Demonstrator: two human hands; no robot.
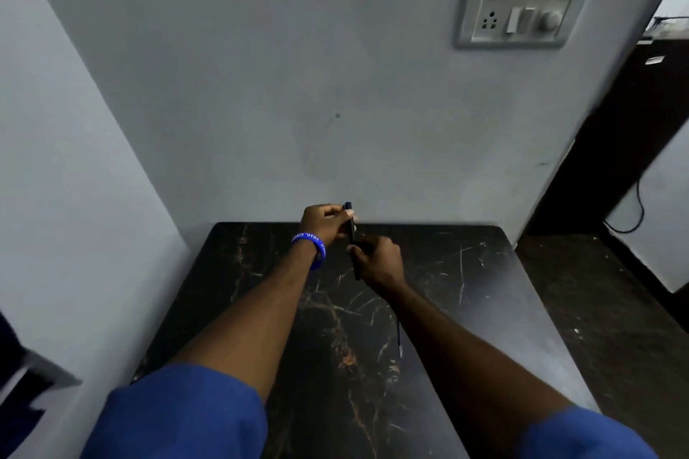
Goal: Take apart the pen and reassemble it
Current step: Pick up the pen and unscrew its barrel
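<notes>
Two hands meet above the far edge of the black marbled table, about midway along it, both on a dark pen held nearly upright. The left hand, a blue wristband on its wrist, pinches the upper part. The right hand is curled round the lower part. A thin rod lies nearer the table's middle, beside the right forearm.
</notes>
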